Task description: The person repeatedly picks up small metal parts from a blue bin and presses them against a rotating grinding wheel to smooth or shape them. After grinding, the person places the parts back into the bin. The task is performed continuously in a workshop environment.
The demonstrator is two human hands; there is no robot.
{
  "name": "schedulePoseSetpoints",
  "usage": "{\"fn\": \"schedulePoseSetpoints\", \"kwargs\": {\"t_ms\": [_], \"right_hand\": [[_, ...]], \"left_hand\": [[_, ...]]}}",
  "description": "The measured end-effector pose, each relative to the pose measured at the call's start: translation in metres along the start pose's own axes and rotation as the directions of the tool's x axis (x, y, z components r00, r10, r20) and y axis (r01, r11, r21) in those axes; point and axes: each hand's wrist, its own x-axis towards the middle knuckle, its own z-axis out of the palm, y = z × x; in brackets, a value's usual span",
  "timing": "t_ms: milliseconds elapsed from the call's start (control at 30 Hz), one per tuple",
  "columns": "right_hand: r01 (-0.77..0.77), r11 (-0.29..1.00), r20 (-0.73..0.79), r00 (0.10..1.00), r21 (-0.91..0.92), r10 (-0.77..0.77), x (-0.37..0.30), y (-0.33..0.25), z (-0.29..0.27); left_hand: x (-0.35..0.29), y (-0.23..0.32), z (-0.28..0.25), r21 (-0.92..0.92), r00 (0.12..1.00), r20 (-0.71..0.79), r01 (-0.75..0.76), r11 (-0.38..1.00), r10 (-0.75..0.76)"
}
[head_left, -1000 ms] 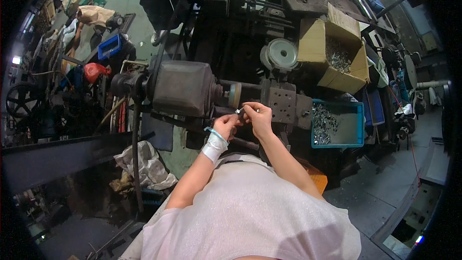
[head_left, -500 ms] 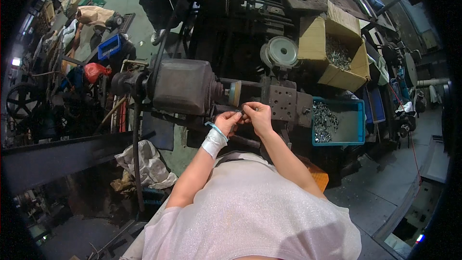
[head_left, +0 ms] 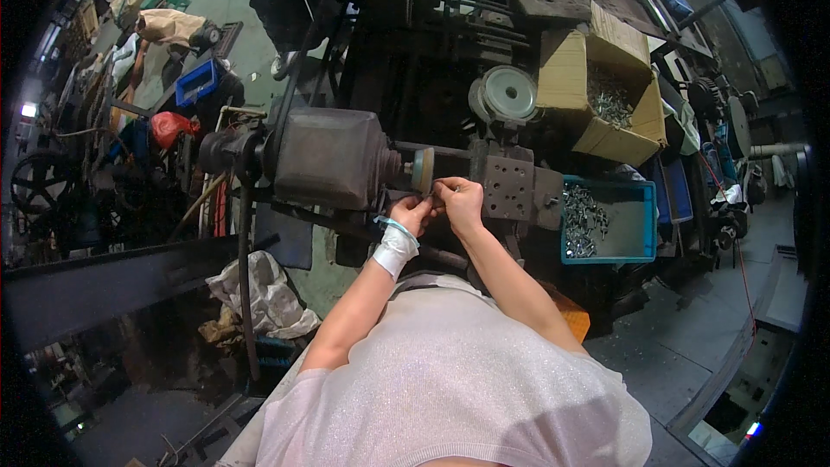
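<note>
Hands, left [head_left: 411, 212] and right [head_left: 456, 201], are pinched on a small part [head_left: 431, 200] just below the wheel [head_left: 423, 169], mid-frame.

Both hands, the left hand [head_left: 410, 212] and the right hand [head_left: 458, 201], work in a narrow gap just below the small pale grinding wheel [head_left: 423, 169]. The bulky grey motor housing [head_left: 327, 157] blocks the left; the perforated grey metal block [head_left: 507, 188] blocks the right. Farther right, the open teal plastic tray of metal parts [head_left: 635, 227] offers room above it.
</note>
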Motion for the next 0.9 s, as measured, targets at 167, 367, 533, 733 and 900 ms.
{"fn": "schedulePoseSetpoints", "kwargs": {"t_ms": [167,367,533,733,900], "right_hand": [[-0.018,0.999,-0.01,1.0,0.029,0.018,0.0,0.002,-0.001],[-0.219,0.903,0.236,0.962,0.37,0.136,-0.021,-0.034,-0.018],[-0.489,0.767,0.41,0.853,0.416,0.322,-0.04,-0.057,-0.03],[-0.468,0.882,0.369,0.812,-0.052,0.453,-0.053,-0.039,-0.033],[-0.572,0.82,0.449,0.733,0.0,0.511,-0.063,-0.024,-0.024]], "left_hand": [[-0.003,0.003,0.0,-0.005,1.0,0.019,0.022,1.0,-0.022],[-0.022,0.01,-0.011,-0.281,0.971,0.228,0.129,0.951,-0.064],[-0.022,-0.001,-0.022,-0.531,0.933,0.331,0.308,0.79,-0.142],[-0.025,-0.004,-0.027,-0.754,0.917,0.388,0.373,0.542,-0.091],[-0.028,-0.01,-0.022,-0.801,0.94,0.341,0.284,0.528,0.012]]}}
